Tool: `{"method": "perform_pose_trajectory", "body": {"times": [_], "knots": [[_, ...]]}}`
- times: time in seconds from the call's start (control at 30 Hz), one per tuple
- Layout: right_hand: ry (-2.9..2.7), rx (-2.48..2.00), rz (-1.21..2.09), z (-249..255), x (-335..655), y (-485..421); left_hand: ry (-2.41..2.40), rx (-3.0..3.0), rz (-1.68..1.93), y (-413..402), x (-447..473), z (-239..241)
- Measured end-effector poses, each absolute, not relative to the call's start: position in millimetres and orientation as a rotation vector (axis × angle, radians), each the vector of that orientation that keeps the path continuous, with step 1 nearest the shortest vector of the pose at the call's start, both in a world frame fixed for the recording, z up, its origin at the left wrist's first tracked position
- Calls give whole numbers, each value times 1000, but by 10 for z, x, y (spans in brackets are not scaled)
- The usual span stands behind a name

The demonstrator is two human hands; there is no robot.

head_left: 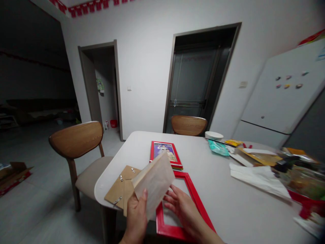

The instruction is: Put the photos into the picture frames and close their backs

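My left hand point(137, 217) holds a stack of thin cream sheets point(154, 179), lifted and tilted above the table's front edge. My right hand point(181, 206) lies flat, fingers spread, inside an empty red picture frame point(195, 196) that rests on the white table point(218, 189). Under the lifted sheets lies a brown backing board point(122, 188) with small metal clips. Farther back, a second red frame point(165, 153) with a picture in it sits on a small pile of frames.
Two wooden chairs stand by the table, one at the left point(76, 142), one at the far side point(188, 124). White paper point(256, 176), a teal packet point(218, 148), a white bowl point(213, 135) and clutter fill the table's right. A white fridge point(284, 98) stands at right.
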State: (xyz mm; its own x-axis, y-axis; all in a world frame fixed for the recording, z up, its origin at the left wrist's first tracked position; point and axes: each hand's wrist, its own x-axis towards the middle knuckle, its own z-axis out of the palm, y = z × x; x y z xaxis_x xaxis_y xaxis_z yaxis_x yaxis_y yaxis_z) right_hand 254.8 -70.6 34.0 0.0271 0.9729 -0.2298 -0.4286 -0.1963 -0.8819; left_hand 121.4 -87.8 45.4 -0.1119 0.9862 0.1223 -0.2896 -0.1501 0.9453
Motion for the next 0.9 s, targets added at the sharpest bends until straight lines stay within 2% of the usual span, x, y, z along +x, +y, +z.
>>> {"method": "perform_pose_trajectory", "body": {"times": [0.1,0.23,0.53,0.77,0.9], "knots": [[-651,-907,1364,328,2682,-689,811,908,1397,-899,1385,352],[-671,-1052,1276,410,3044,-621,792,965,1301,-832,1386,191],[-1047,-1509,1225,211,3467,-376,1154,1911,856,-901,1352,104],[-1520,-1813,902,190,3389,-256,1051,2316,685,-883,1329,-79],[-1642,-1985,562,235,3339,-289,1042,2429,628,-888,1310,-62]]}}
